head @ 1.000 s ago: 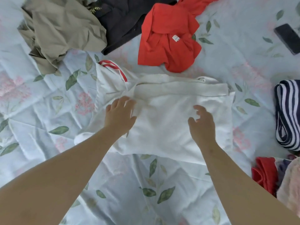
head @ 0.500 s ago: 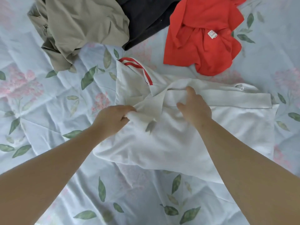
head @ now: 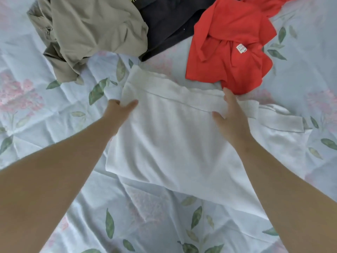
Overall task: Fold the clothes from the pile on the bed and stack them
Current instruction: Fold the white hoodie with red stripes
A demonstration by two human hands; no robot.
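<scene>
On the head camera, my left hand point(head: 119, 111) grips the near-left edge of the white garment point(head: 173, 143), with the thumb on top and the fingers mostly hidden. My right hand point(head: 232, 118) lies flat on it, fingers straight and spread. The garment stretches between both hands, and the red garment point(head: 229, 42) sits just beyond my right fingertips.

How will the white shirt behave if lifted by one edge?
Probably floppy: the white shirt lies folded over itself with creases, so it should drape and unfold. Likely light, being thin cloth. Pushed across the bed sheet it would probably bunch rather than slide.
</scene>
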